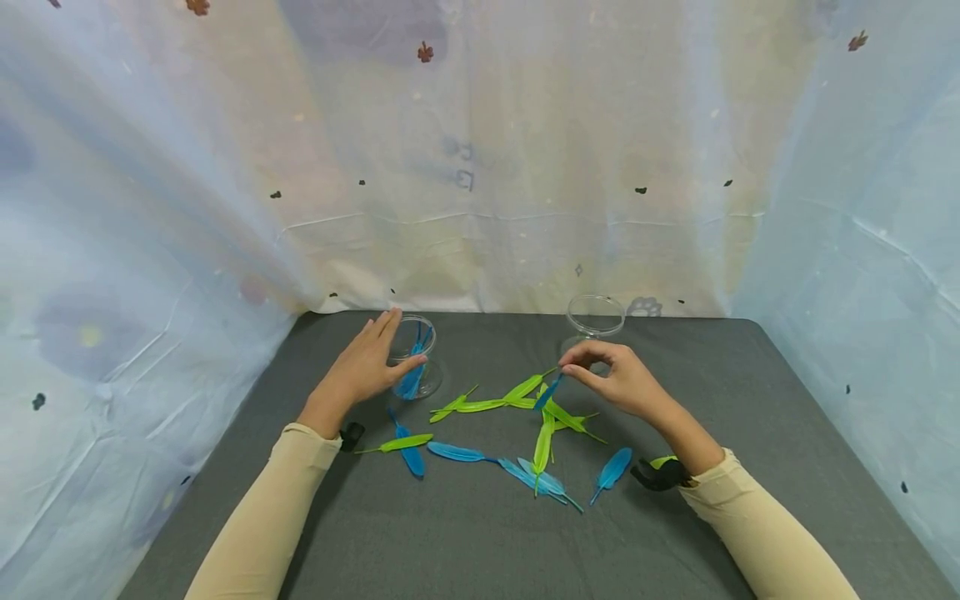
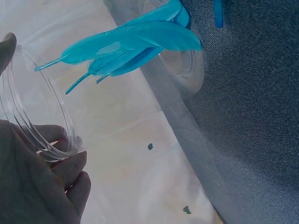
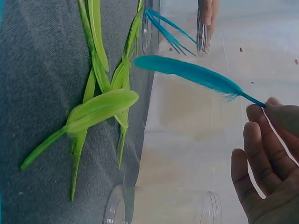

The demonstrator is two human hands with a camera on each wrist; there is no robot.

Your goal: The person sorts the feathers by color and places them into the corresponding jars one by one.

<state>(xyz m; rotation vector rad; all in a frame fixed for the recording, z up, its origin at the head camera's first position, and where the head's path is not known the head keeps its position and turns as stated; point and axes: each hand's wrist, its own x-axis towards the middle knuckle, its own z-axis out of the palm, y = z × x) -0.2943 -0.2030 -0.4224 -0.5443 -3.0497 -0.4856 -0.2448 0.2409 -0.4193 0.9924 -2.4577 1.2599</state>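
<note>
Sitting far L on the grey cloth-covered table (image 1: 465,542) is a clear cylindrical jar (image 1: 432,335) w/ bright-blue feathers (image 2: 140,39), quills up; L hand (image 1: 362,362) grips its rim. R hand (image 1: 618,379), well apart to the right, near side of another clear jar (image 3: 163,207), pinches a slim dark-blue feather (image 3: 189,74) by its quill. From that pinch, the feather-filled jar's left; held feather's axis slants down/left, vane tip lowest.

2 clear cylindrical plastic-looking jars (image 3: 170,207): glossy, smooth. Slender blue feathers (image 3: 191,77), slender lime-green feathers (image 3: 103,110): mostly matt vanes. Grey cloth-covered counter (image 1: 450,542): matt, grainy. Pale printed curtain (image 1: 525,125): creased, slight sheen.
</note>
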